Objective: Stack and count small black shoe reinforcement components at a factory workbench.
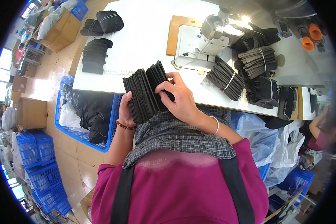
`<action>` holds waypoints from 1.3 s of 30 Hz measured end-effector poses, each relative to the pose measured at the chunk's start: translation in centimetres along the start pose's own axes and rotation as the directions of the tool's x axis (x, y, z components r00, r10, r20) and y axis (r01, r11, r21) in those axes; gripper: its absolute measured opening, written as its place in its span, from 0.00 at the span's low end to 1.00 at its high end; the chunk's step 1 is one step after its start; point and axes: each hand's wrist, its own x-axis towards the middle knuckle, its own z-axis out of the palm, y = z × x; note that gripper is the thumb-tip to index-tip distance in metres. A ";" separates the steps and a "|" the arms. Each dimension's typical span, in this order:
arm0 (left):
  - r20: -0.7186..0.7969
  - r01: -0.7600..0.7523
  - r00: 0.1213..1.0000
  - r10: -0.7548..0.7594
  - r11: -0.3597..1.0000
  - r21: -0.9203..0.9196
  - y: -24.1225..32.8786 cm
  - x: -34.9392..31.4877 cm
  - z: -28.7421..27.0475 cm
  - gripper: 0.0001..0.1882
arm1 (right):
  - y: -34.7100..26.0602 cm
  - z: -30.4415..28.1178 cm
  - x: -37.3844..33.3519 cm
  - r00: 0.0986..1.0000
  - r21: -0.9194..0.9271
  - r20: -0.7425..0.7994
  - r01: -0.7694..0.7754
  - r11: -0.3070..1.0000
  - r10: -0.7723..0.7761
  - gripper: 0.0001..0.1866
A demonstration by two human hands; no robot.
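Note:
A thick stack of black fabric pieces [140, 95] stands on edge at the table's front edge, above my lap. My left hand [126, 114] grips its left side, thumb up along the outer piece. My right hand [181, 100] is closed on the stack's right part, fingers bent over the pieces. A gap splits the stack at the top into two portions. The lower ends of the pieces rest against my checked apron [175, 138].
A sewing machine [212, 37] stands on the white table [145, 44]. Tied black bundles [227, 78] lie right of it, and more black stacks [95, 56] lie at the far left. A blue basket [82, 135] of dark pieces sits below the table's left; blue crates [44, 179] stand on the floor.

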 end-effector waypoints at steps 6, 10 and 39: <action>0.011 -0.001 1.000 0.000 1.000 0.030 0.1 0.0 0.4 0.31 | -0.8 -0.6 0.3 0.999 -0.001 0.028 -0.023 1.000 0.023 0.07; -0.020 -0.001 1.000 0.001 1.000 0.006 0.2 0.0 0.0 0.31 | -1.1 -0.8 0.4 0.994 0.081 0.044 -0.105 0.991 0.102 0.08; -0.068 -0.028 0.997 0.033 0.997 0.072 -0.3 -0.1 0.4 0.30 | -1.1 -0.3 0.0 0.997 0.003 0.043 -0.071 0.997 0.071 0.11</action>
